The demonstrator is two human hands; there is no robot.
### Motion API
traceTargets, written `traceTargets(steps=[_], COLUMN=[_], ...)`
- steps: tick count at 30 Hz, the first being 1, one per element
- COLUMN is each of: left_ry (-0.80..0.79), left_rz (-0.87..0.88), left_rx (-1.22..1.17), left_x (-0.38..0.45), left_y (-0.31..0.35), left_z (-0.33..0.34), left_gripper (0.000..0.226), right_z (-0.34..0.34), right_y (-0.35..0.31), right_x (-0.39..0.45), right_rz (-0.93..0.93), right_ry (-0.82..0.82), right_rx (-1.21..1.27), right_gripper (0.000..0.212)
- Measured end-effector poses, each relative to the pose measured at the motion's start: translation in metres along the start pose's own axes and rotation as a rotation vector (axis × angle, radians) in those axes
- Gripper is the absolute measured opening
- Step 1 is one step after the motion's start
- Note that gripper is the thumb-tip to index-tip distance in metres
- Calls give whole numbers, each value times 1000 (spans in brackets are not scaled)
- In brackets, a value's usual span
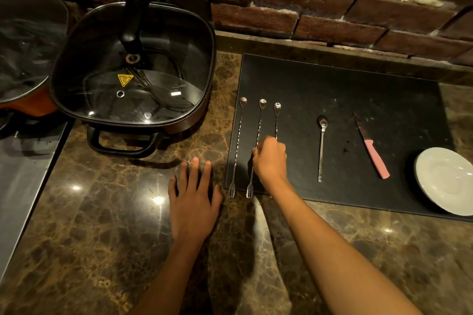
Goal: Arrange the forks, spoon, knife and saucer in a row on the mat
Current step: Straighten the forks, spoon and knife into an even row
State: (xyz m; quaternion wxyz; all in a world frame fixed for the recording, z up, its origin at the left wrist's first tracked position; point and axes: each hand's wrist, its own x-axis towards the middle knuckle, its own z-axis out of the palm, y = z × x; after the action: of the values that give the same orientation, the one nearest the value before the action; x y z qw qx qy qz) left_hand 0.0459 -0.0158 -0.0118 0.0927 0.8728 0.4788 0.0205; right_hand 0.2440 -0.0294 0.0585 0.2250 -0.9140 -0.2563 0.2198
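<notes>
Two bare forearms are showing in the head view, each ending in a bare hand: the left hand (193, 197) and the right hand (270, 158). No sleeves are covering either arm up to the frame's edge. The left hand's fingernails are looking short and plain, catching a little light.

3 long forks w/ twisted stems: one (277, 120) in the right grip (270, 158), a 2nd (257, 146) just left of that grip, a 3rd (238, 146) further left. Right of the grip: 1 spoon (321, 146), 1 pink-handled knife (369, 146), 1 white saucer (446, 181), all on 1 black mat (358, 89). Left of the grip: 2 hands total incl. the flat left grip (193, 202) on the counter (102, 212), 1 lidded square pan (133, 66).
</notes>
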Motion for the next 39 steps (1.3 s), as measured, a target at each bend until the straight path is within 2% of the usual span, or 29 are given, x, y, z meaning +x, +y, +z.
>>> traceTargets(steps=[16,22,29,35,39], left_ry=[17,15,18,17,15], left_rz=[5,-2,4,0,-2], left_rx=[-1,-5,-2,-1,-5], left_x=[1,1,1,0,0], left_y=[-3,-2,-2,-1,1], left_z=[7,7,6,5,1], left_gripper=[60,60,60,60,60], right_z=[4,3,5,2,-13], right_y=[4,5,7,7,18], right_x=[1,1,2,0,5], right_rz=[-73,-115,-80,-105,-106], right_ry=[6,-11,-10,-18,151], right_rx=[-18,-38,-6,37,93], right_gripper=[5,10,6,11,9])
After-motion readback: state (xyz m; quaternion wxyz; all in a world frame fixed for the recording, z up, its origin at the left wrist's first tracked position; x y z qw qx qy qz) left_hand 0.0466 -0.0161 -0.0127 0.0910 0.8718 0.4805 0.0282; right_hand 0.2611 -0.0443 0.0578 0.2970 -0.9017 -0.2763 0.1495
